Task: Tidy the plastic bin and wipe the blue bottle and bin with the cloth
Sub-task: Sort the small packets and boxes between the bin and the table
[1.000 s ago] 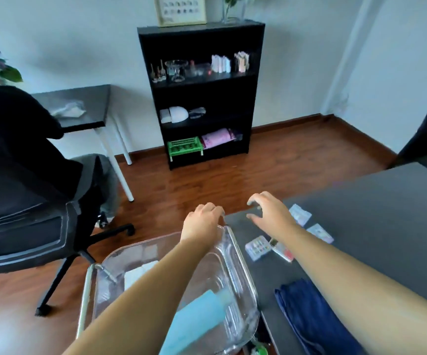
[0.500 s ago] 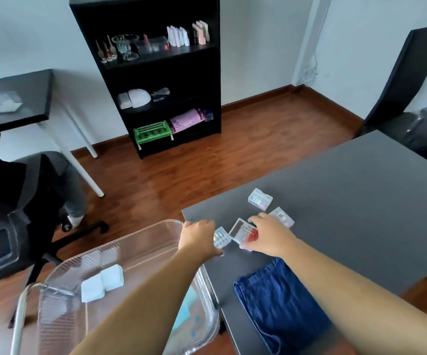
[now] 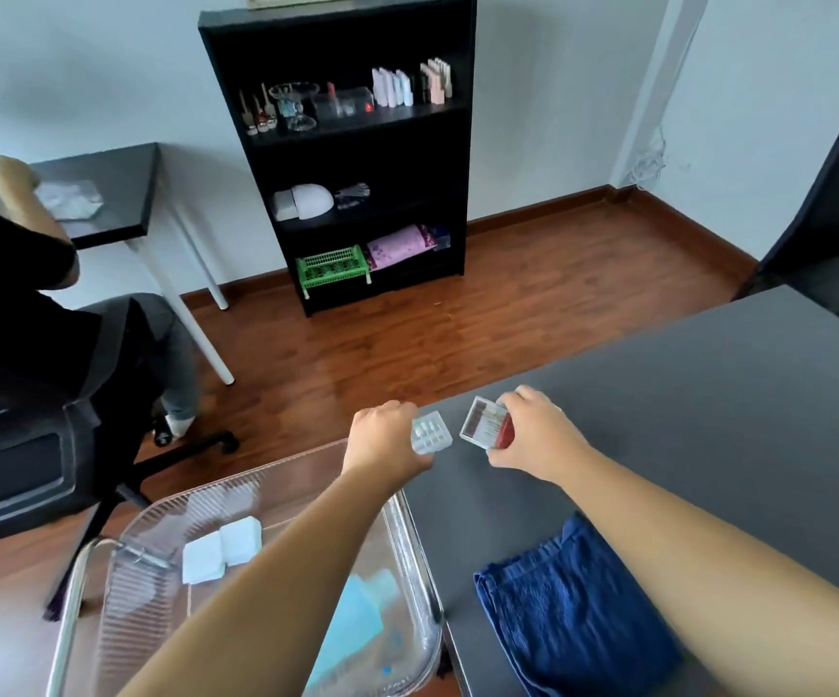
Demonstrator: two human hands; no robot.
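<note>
A clear plastic bin [image 3: 155, 621] sits at the lower left beside the grey table [image 3: 684, 420]. Inside it lie a light blue bottle [image 3: 352, 621], partly under my left forearm, and two small white boxes [image 3: 221, 548]. My left hand [image 3: 382, 437] is over the table's near corner, closed on a small clear box [image 3: 431, 432]. Just to its right, my right hand [image 3: 533, 435] grips a clear box with red contents [image 3: 487, 425]. A folded dark blue cloth [image 3: 573, 616] lies on the table near its front edge.
A black office chair [image 3: 20, 445] with a seated person stands at the left. A black shelf unit [image 3: 352, 143] holding small items is against the far wall. A second black chair [image 3: 834, 193] is at the right. A small dark side table [image 3: 105, 193] stands at back left.
The view has shifted. Both hands came down onto the small boxes on the table and lifted one each. Two other clear boxes seen earlier on the table are no longer visible.
</note>
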